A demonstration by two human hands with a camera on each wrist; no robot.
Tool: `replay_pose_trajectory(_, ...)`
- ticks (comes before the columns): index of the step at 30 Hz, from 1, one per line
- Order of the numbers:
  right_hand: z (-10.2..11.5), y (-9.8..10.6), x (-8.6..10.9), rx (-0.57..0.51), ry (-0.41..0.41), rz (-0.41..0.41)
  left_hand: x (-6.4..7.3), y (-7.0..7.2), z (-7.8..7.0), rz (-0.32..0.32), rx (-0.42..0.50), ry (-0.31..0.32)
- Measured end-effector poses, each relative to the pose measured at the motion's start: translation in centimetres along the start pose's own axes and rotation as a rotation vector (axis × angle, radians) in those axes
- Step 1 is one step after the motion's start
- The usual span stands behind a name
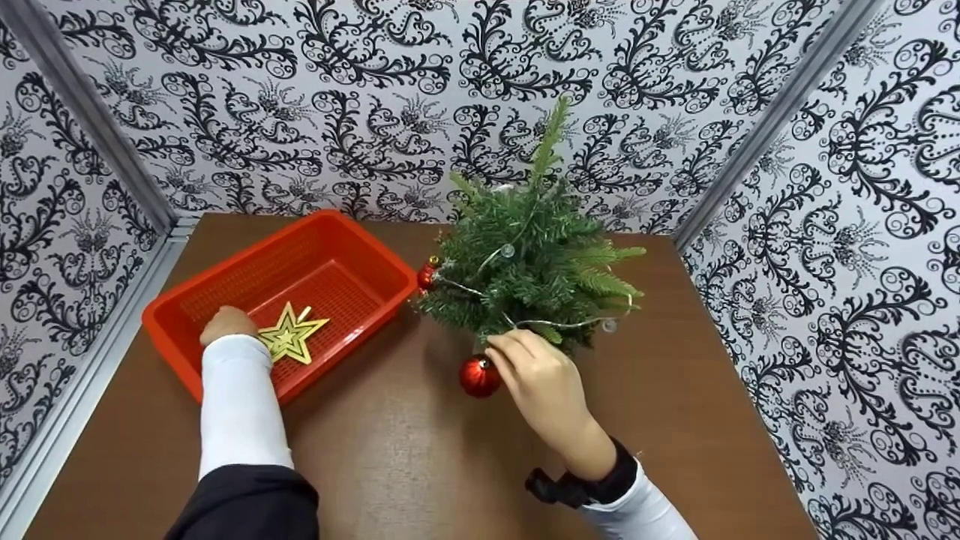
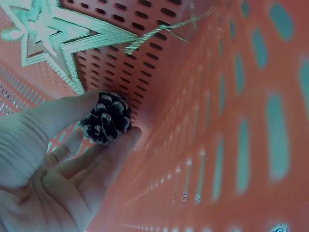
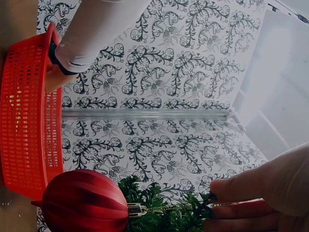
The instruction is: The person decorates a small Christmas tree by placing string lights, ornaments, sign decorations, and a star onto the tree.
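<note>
And there it was, the red bauble (image 1: 479, 378), suspended by its gold cord (image 3: 166, 209) at the lower front of the little tree (image 1: 532, 255), above the middle of the desk (image 1: 390, 465)! The cord was pinched between thumb and fingers by the right hand (image 1: 541, 379), apparently so that the round body could be left dangling and the branches reached without its shiny skin being gripped. Whether the cord was caught on a twig could not be told. Higher up, the greenery was wound with a string of lights (image 1: 570, 325), and at the tree's left side another red ornament (image 1: 427, 277) was seen. The tree was stood toward the back edge, likely so that both arms could be worked freely before it. Over by the back left corner, the orange-red basket (image 1: 328, 214) was set slantwise, handy for the left hand (image 1: 227, 324), by which a pine cone (image 2: 108, 118) was clasped between thumb and fingers, low inside; near it a gold star (image 1: 291, 334) was laid on the basket's floor.
</note>
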State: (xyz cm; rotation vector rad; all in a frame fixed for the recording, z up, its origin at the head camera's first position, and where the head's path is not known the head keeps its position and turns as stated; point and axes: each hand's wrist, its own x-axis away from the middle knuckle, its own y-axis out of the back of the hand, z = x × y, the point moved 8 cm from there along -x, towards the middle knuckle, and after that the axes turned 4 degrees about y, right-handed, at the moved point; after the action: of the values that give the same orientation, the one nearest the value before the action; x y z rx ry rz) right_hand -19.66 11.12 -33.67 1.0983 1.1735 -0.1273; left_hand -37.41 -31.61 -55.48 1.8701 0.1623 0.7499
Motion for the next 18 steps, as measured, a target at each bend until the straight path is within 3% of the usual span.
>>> replay_pose_trajectory(7, -0.1, -0.1, 0.2, 0.005, 0.008, 0.002, 1.9, 2.1, 0.0, -0.019, 0.048, -0.06)
replay_pose_trajectory(11, 0.0, -0.1, 0.2, -0.006, 0.009, -0.005, 3.0, 3.6, 0.0, -0.064, 0.091, -0.148)
replay_pose_trajectory(14, -0.1, 0.0, 0.2, -0.011, 0.006, -0.011, 3.5, 4.7, -0.5, -0.094, 0.103, -0.206)
replay_pose_trajectory(18, -0.2, 0.0, 0.2, -0.021, -0.003, -0.016, 3.7, 5.7, -1.5, -0.134, 0.148, -0.214)
